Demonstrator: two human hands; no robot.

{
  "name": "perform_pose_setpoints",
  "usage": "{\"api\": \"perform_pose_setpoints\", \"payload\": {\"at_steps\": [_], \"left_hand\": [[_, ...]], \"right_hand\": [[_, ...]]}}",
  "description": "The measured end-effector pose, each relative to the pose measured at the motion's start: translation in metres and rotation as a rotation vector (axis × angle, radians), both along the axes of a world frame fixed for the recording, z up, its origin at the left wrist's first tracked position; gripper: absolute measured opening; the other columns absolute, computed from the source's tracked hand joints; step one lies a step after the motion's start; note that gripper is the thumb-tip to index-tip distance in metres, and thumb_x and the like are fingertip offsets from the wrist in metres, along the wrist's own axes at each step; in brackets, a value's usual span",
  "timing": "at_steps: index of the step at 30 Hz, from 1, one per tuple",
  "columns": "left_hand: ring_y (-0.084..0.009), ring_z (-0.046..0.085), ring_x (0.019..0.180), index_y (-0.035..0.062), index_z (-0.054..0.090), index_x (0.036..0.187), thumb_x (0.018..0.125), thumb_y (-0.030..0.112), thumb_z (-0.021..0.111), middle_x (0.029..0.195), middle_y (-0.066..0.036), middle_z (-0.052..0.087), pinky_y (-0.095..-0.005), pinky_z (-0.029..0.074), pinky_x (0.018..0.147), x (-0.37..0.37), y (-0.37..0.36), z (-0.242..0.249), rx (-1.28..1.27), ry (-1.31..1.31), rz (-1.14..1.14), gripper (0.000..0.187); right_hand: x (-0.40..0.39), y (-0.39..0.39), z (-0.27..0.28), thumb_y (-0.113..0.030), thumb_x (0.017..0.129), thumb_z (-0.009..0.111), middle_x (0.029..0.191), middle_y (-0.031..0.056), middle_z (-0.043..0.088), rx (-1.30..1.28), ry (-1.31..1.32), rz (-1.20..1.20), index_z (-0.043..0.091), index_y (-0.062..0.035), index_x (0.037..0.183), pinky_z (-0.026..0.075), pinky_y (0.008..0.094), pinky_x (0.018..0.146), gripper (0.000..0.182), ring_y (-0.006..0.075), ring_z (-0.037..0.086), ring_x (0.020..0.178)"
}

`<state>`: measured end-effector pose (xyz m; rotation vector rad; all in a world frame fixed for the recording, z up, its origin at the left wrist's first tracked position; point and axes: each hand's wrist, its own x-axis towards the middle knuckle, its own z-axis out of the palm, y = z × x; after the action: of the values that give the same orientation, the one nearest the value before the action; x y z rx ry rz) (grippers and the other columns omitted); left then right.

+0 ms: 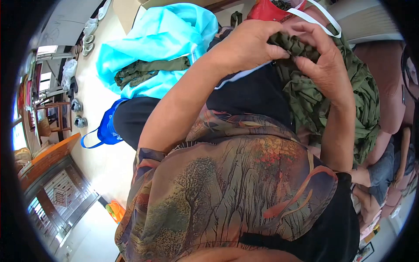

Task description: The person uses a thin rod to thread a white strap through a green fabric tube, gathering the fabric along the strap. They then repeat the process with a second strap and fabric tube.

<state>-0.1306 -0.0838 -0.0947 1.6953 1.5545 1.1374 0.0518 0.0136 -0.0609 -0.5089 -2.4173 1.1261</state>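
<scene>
Both hands are raised at the top centre-right, facing each other. My left hand (257, 41) pinches one end of a gathered strip of dark green cloth (299, 46). On the other side, my right hand (323, 61) has its thumb and fingers closed round the same strip. A large crumpled pile of the green cloth (358, 98) spreads below and beside that hand. More green cloth (152, 70) lies folded on a bright turquoise bag (174, 28) at the upper left.
A red bag (268, 11) with white handles is at the top. A blue bag (109, 126) rests beside the black-clad leg. Shoes (78, 113) stand on the floor at left. Another person's arm and leg (366, 198) show at right.
</scene>
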Motion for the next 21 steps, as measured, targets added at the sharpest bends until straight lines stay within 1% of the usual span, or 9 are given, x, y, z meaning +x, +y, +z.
{"api": "perform_pose_setpoints", "payload": {"at_steps": [3, 5, 10, 14, 16, 17, 18, 20, 21], "left_hand": [[-0.0106, 0.06, 0.082, 0.0017, 0.066, 0.108, 0.085, 0.013, 0.073, 0.09, -0.003, 0.068, -0.026, 0.049, 0.078, -0.002, -0.006, -0.001, -0.232, -0.248, 0.081, 0.027], [-0.0081, 0.059, 0.08, 0.0008, 0.067, 0.106, 0.087, 0.016, 0.069, 0.086, 0.0, 0.066, -0.025, 0.049, 0.076, 0.002, -0.007, -0.001, -0.172, -0.244, 0.069, 0.024], [-0.0084, 0.058, 0.079, -0.0008, 0.067, 0.104, 0.087, 0.014, 0.064, 0.085, 0.0, 0.065, -0.0244, 0.048, 0.075, 0.004, -0.014, 0.002, -0.195, -0.305, -0.015, 0.023], [-0.0079, 0.058, 0.078, -0.0007, 0.067, 0.101, 0.085, 0.011, 0.064, 0.085, -0.001, 0.065, -0.0242, 0.048, 0.074, 0.005, -0.022, 0.008, -0.132, -0.754, 0.055, 0.02], [-0.008, 0.058, 0.077, -0.0006, 0.067, 0.1, 0.085, 0.012, 0.064, 0.084, -0.002, 0.065, -0.0242, 0.048, 0.073, 0.003, -0.025, 0.007, -0.014, -1.06, 0.09, 0.02], [-0.0144, 0.06, 0.076, 0.0005, 0.065, 0.1, 0.086, 0.01, 0.061, 0.083, -0.006, 0.065, -0.0284, 0.049, 0.071, 0.001, -0.026, 0.012, -0.003, -1.128, 0.113, 0.018], [-0.0208, 0.062, 0.075, 0.0015, 0.063, 0.1, 0.087, 0.009, 0.058, 0.082, -0.011, 0.064, -0.0326, 0.049, 0.069, 0.001, -0.026, 0.02, 0.006, -1.195, 0.133, 0.016], [-0.0136, 0.064, 0.075, -0.0004, 0.066, 0.097, 0.083, 0.004, 0.062, 0.087, -0.007, 0.069, -0.0258, 0.052, 0.076, -0.003, -0.018, 0.0, 0.173, -1.44, 0.067, 0.015], [-0.0137, 0.064, 0.075, -0.0004, 0.066, 0.096, 0.083, 0.004, 0.062, 0.088, -0.006, 0.069, -0.0262, 0.052, 0.075, -0.008, -0.017, -0.005, 0.109, -1.358, 0.093, 0.014]], "right_hand": [[-0.001, 0.003, -0.003, -0.004, 0.077, 0.066, 0.103, 0.0093, 0.067, 0.273, -0.016, -0.143, 0.056, -0.0081, 0.12, 0.05, 0.0328, 0.082, 0.045, 0.0231, 0.066, 0.098], [-0.002, -0.003, -0.007, -0.006, 0.076, 0.067, 0.101, 0.0101, 0.067, 0.322, -0.122, -0.264, 0.057, -0.0099, 0.119, 0.052, 0.0357, 0.078, 0.044, 0.0273, 0.066, 0.095], [-0.009, -0.006, -0.029, -0.01, 0.078, 0.066, 0.099, 0.0125, 0.068, 0.616, -0.049, -0.299, 0.059, -0.0143, 0.116, 0.051, 0.0421, 0.074, 0.04, 0.0335, 0.065, 0.088], [-0.008, -0.008, -0.037, -0.007, 0.085, 0.058, 0.088, 0.0095, 0.068, 0.59, -0.138, -0.374, 0.064, -0.0073, 0.108, 0.049, 0.0387, 0.068, 0.023, 0.0302, 0.064, 0.075], [0.004, 0.005, -0.062, -0.008, 0.088, 0.056, 0.084, 0.0047, 0.067, 0.228, -0.119, -0.455, 0.066, -0.0055, 0.102, 0.047, 0.0345, 0.064, 0.018, 0.0216, 0.063, 0.071], [0.005, 0.008, -0.065, -0.008, 0.089, 0.054, 0.082, 0.0023, 0.067, 0.05, -0.107, -0.492, 0.067, -0.0047, 0.099, 0.047, 0.0323, 0.063, 0.017, 0.0173, 0.062, 0.07], [0.008, 0.006, -0.066, -0.008, 0.088, 0.054, 0.081, 0.003, 0.066, -0.218, -0.117, -0.533, 0.068, -0.004, 0.098, 0.047, 0.0314, 0.064, 0.018, 0.0174, 0.061, 0.07], [0.009, -0.004, -0.062, -0.007, 0.084, 0.052, 0.079, 0.0045, 0.065, -0.753, -0.135, -0.585, 0.068, -0.0026, 0.095, 0.047, 0.0295, 0.066, 0.02, 0.0177, 0.058, 0.07], [0.008, -0.009, -0.068, -0.006, 0.084, 0.052, 0.078, 0.0037, 0.064, -0.664, -0.097, -0.507, 0.068, -0.0018, 0.096, 0.047, 0.0288, 0.068, 0.021, 0.0166, 0.057, 0.072]]}}
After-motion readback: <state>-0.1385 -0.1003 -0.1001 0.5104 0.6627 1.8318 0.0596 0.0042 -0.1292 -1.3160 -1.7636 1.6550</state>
